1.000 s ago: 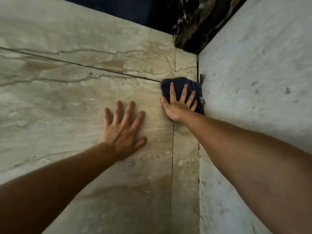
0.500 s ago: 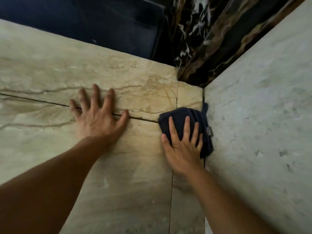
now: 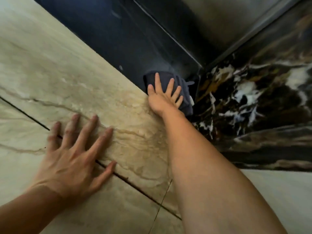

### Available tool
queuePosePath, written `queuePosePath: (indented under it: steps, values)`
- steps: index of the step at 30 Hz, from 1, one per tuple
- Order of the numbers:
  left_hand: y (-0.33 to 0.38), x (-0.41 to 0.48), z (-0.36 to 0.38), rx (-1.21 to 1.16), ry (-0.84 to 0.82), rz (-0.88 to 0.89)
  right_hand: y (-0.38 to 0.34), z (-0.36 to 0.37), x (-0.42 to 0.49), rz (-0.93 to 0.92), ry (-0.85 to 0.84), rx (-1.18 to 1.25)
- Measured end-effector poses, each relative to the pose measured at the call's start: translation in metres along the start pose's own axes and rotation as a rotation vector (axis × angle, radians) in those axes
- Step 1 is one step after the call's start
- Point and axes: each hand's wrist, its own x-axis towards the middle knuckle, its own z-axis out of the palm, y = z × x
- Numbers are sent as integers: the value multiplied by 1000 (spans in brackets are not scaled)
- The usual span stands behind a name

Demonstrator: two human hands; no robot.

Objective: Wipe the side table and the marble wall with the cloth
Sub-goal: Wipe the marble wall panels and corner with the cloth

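Above, my right hand (image 3: 164, 98) presses the cloth (image 3: 168, 85) flat, fingers (image 3: 169, 86) spread, at the marble wall's (image 3: 76, 73) top corner — left hand (image 3: 74, 157) splayed open on the marble, grasping nothing.

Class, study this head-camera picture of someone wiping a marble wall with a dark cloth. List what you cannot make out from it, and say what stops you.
- Cloth: its middle is hidden under the right hand; its full shape is unclear.
- Left hand: fingers motion-blurred, so contact with the beige marble wall is uncertain.
- Both arms: cut off by the bottom edge.
- Side table: not in view.
- Small pale tag beside the cloth: too small to identify.
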Motion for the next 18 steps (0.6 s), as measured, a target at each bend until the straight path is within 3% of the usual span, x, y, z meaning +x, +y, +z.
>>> queuePosePath:
  steps: [4, 11, 18]
  values:
    - [0, 0, -1, 0, 51, -3, 3, 3, -11, -44, 35, -55]
    - [3, 3, -5, 10, 51, -43, 21, 55, -127, 13, -6, -70]
    - [9, -2, -8, -12, -7, -48, 6, -21, 43, 42, -13, -17]
